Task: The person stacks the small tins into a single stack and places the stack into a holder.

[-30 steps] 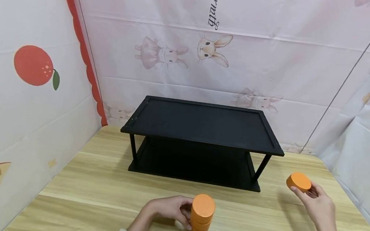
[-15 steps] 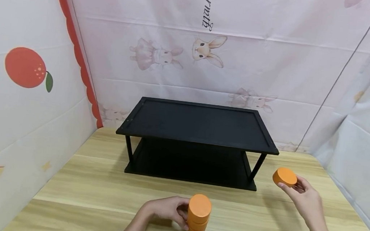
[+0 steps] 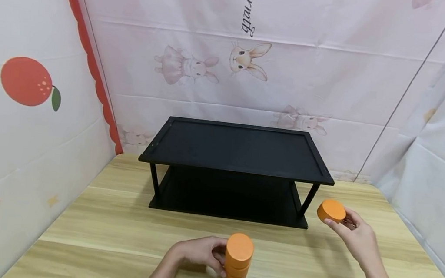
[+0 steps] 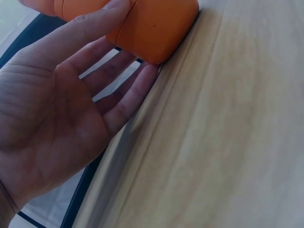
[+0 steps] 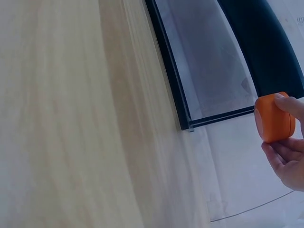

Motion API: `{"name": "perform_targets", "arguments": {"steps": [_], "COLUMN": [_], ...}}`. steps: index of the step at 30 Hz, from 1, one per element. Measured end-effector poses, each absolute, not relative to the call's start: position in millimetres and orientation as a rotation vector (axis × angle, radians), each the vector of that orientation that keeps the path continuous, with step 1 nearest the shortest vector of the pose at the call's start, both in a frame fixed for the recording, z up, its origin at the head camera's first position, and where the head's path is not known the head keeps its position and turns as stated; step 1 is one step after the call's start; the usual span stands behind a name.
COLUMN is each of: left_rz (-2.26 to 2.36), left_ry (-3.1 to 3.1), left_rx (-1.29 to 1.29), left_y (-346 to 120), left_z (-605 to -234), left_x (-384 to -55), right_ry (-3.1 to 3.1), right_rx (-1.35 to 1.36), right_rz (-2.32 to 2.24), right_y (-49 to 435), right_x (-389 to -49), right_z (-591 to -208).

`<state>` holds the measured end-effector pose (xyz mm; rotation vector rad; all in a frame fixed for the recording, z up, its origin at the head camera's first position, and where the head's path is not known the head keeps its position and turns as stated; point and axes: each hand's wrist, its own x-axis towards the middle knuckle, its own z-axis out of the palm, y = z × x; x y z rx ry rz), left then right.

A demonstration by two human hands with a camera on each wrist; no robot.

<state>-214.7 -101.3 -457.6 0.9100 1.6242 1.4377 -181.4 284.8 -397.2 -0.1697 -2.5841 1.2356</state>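
Left: fruit-print cloth (image 3: 27, 81) along left edge of worktop (image 3: 112, 239). Left hand (image 3: 202, 252) over near part of worktop, fingers (image 4: 129, 105) and thumb curled round lower part of orange stack (image 3: 239, 256), pinching it from its left side. Stack upright on worktop, seams visible, well short of back edge. Black two-tier shelf (image 3: 237, 151) behind it, by back edge, between the back corners; rabbit-print cloth (image 3: 200, 19) behind. Right: orange disc (image 3: 331, 210) raised above worktop, near shelf's front right corner, toward worktop's right edge; right hand (image 3: 360, 240) pinches it between thumb and fingers.
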Motion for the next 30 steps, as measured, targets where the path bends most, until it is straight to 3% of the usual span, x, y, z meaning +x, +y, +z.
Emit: {"name": "perform_targets", "arguments": {"steps": [30], "left_rz": [1.425], "left_ry": [1.652], "left_rx": [0.924], "left_y": [-101.1], "left_z": [-459.0], "left_x": [-217.0], "right_ry": [-2.635], "right_rx": [-0.069], "right_rz": [1.178], "right_y": [262.7], "right_x": [-176.8], "right_z": [-384.0]}}
